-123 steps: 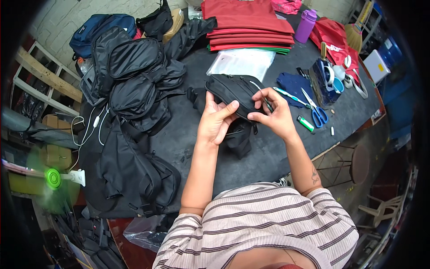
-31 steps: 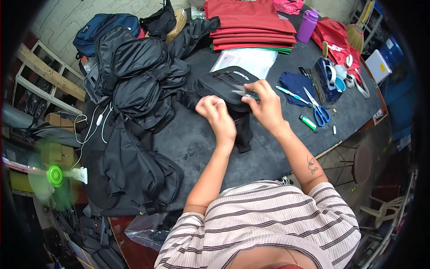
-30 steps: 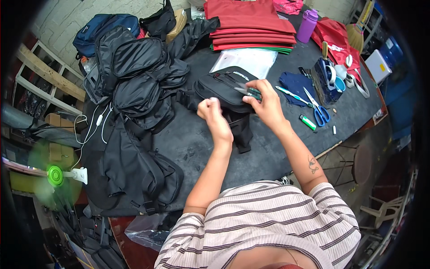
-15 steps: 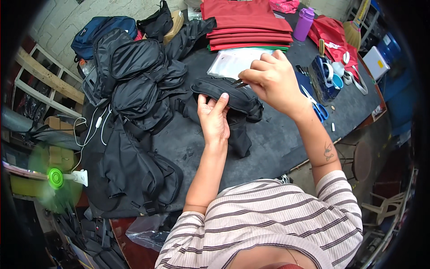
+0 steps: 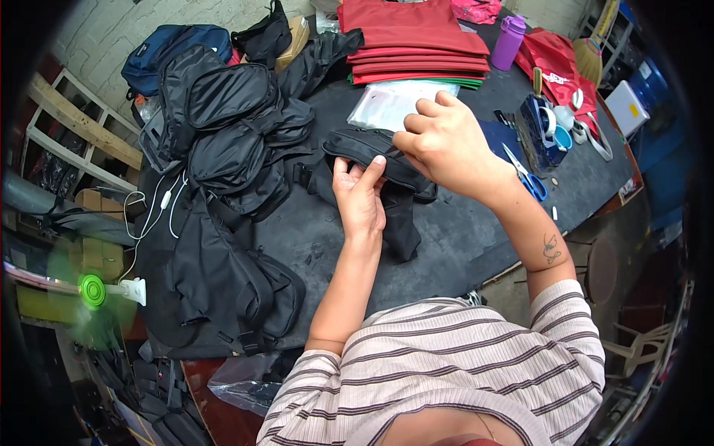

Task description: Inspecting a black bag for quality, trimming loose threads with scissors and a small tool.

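Observation:
A small black zippered bag [image 5: 357, 146], perhaps a waist bag, is held tilted above the dark table. My left hand [image 5: 362, 195] grips its near edge, thumb on top and fingers underneath. Black straps and fabric [image 5: 399, 230] hang from it onto the tabletop. Over the bag's right part is my right hand [image 5: 445, 145], closed with the knuckles up. The small dark two-pronged tool seen in its fingers a moment ago is now hidden behind them.
Black bags [image 5: 230, 141] pile up on the left, beside a white cable [image 5: 160, 208] and a spinning green fan [image 5: 92, 291]. Folded red bags [image 5: 416, 44] are stacked behind clear plastic sheets [image 5: 379, 111]. Blue-handled scissors [image 5: 532, 182], a tool box [image 5: 541, 134] and a purple bottle [image 5: 509, 43] are rightward.
My right hand has turned and shifted slightly right and down, so the dark tool in its fingers no longer shows. My left hand keeps its hold on the bag.

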Demonstrator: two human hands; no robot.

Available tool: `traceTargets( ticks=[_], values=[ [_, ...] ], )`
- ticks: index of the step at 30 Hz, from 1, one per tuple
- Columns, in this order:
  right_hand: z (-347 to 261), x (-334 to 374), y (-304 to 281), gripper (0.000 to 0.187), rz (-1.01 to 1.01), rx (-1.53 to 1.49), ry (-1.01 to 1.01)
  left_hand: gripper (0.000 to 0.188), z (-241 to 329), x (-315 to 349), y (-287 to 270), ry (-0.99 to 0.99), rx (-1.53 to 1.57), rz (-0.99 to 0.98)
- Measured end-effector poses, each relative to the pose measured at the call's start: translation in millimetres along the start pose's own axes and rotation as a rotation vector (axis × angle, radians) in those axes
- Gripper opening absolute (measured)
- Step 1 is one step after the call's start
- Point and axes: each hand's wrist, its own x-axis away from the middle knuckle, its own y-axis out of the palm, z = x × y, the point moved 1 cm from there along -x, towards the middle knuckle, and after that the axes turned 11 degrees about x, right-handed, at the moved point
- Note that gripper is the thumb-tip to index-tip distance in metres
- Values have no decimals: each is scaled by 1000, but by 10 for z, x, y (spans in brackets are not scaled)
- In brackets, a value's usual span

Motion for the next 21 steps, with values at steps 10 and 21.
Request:
traceTargets(
  ticks=[10, 21],
  values=[
    [-112, 650, 111, 40, 113, -1152, 724, 39, 156, -308, -138, -212, 230, 108],
    [-153, 1156, 789, 30, 583, -2486, 1477, 53, -32, -48, 89, -386, 383, -451]
  ],
)
